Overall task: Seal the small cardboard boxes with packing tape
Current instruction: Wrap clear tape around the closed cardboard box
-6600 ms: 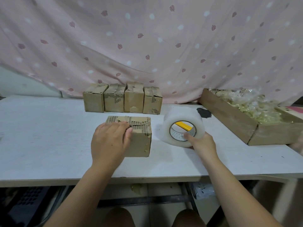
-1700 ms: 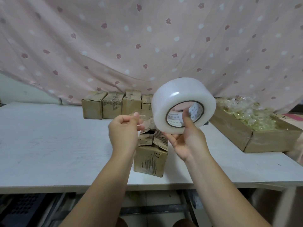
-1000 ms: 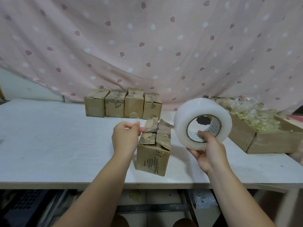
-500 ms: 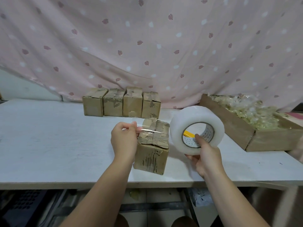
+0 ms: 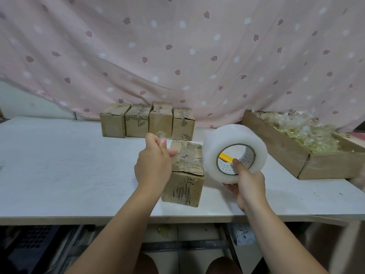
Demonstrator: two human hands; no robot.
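Note:
A worn small cardboard box (image 5: 184, 186) stands near the table's front edge, its torn top flaps lying flat. My left hand (image 5: 153, 165) is at the box's left top edge and pinches the free end of the clear tape, which stretches across the flaps. My right hand (image 5: 246, 183) grips the big roll of clear packing tape (image 5: 221, 147), thumb inside the core, just right of the box and level with its top. A yellow thing shows through the core.
Several small cardboard boxes (image 5: 147, 120) stand in a row at the back of the white table (image 5: 59, 171). A long cardboard tray (image 5: 292, 155) of clear plastic wrappings sits at the right. A pink patterned curtain hangs behind.
My right hand has lowered the roll from chest height to beside the box. The flaps that stood up are now pressed flat, with the tape strip drawn over them by my left hand.

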